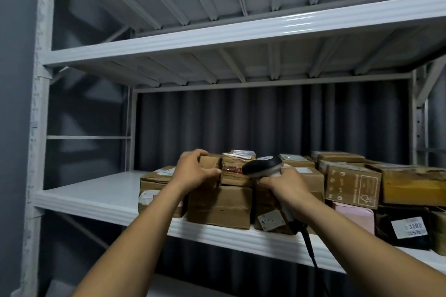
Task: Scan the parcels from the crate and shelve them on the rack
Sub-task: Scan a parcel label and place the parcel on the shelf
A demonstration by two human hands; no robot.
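The white-painted steel rack (91, 195) is gleaming pale against the dark grey ribbed wall (241, 123). A small plain brown cardboard parcel (210, 161) is neighbouring a brown taped parcel (235, 170) that is showing a red streak. The handheld plastic scanner (261, 166) is showing a black head and light grey handle. A brown carton (352, 183) is bearing white printed symbols; a pale pink parcel (357, 218) and a black parcel (386, 226) with a white label (409, 227) are contrasting sharply.
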